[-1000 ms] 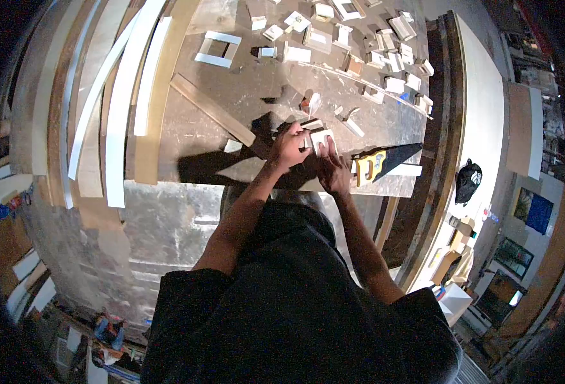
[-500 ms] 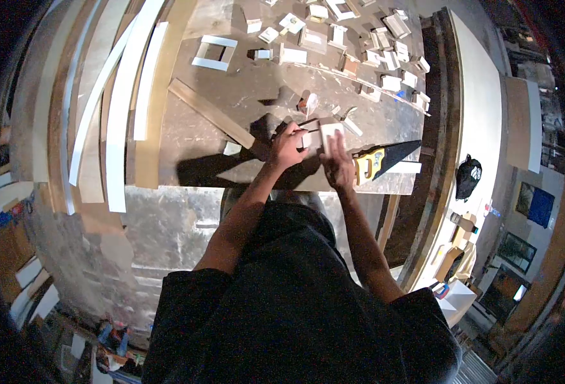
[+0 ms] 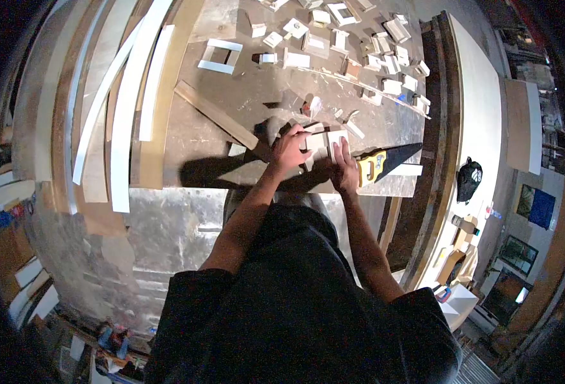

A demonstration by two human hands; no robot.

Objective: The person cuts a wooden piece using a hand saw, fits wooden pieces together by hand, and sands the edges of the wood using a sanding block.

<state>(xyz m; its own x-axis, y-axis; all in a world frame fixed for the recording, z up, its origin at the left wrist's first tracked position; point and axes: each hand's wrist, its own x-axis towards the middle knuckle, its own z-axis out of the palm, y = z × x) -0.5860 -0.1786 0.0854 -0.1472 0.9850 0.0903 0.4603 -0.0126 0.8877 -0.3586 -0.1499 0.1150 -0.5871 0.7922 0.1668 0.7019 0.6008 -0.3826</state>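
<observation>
Near the front edge of the workbench, my left hand (image 3: 290, 151) curls around the left side of a small wooden assembly (image 3: 317, 146) of pale pieces. My right hand (image 3: 344, 168) closes on its right side, fingers over a pale block (image 3: 337, 139). How the pieces join is partly hidden by my fingers. A handsaw (image 3: 384, 164) with a yellow handle lies just right of my right hand. Beyond the assembly is a small red-and-white item (image 3: 311, 106) that I cannot identify. Thin wood offcuts (image 3: 353, 126) lie beside it.
A wooden strip (image 3: 217, 115) lies slanted at the left of the workbench (image 3: 257, 83). Long boards (image 3: 129, 115) extend along the left side. Several small wooden blocks and frames (image 3: 391, 64) are scattered at the back. A black cap (image 3: 470, 179) rests on the right-hand surface.
My right hand has lowered slightly, and the pale block under it now sits flush against the piece in my left hand. The whole view has shifted slightly.
</observation>
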